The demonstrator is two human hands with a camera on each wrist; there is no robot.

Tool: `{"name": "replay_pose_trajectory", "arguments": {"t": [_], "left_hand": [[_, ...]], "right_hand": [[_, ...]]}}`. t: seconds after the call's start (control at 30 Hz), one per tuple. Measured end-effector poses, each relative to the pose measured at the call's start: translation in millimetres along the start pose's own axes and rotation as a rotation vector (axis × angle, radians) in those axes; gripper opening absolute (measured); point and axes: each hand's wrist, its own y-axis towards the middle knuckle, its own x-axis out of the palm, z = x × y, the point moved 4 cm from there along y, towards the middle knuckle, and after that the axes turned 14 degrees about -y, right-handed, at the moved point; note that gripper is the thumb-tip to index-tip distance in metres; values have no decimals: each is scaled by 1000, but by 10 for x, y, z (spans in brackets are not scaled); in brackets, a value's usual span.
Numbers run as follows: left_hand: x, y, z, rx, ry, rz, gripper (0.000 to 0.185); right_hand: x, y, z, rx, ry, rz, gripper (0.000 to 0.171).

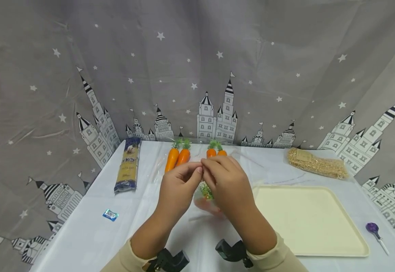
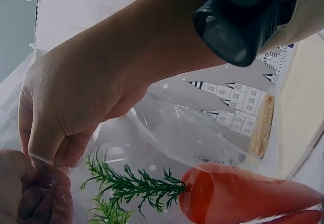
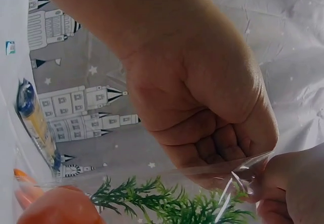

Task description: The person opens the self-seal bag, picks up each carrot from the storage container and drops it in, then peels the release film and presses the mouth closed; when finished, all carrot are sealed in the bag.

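Observation:
Between my hands hangs a clear plastic bag. An orange carrot with feathery green leaves is inside it, with part of another beside it. In the head view my left hand pinches the bag's top edge between thumb and fingers. My right hand pinches the same edge right beside it, the fingertips meeting. The right wrist view shows the film drawn taut between the two hands. In the head view the hands hide much of the bag.
Behind the hands lie two carrots in clear wrap at left and two more at right. A pasta packet and small blue wrapper lie left. A cream tray, grain bag and purple lollipop lie right.

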Motion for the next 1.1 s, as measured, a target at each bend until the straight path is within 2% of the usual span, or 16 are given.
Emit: {"name": "replay_pose_trajectory", "arguments": {"t": [0.3,0.73,1.1], "left_hand": [[29,-4,60,13,71,6,14],[18,-28,61,17,103,-3,14],[31,-15,67,22,70,-34,10]], "right_hand": [[-61,9,14,-37,-24,15,17],[-51,-11,32,-36,28,-24,11],[-53,7,104,38,122,-23,8]]}}
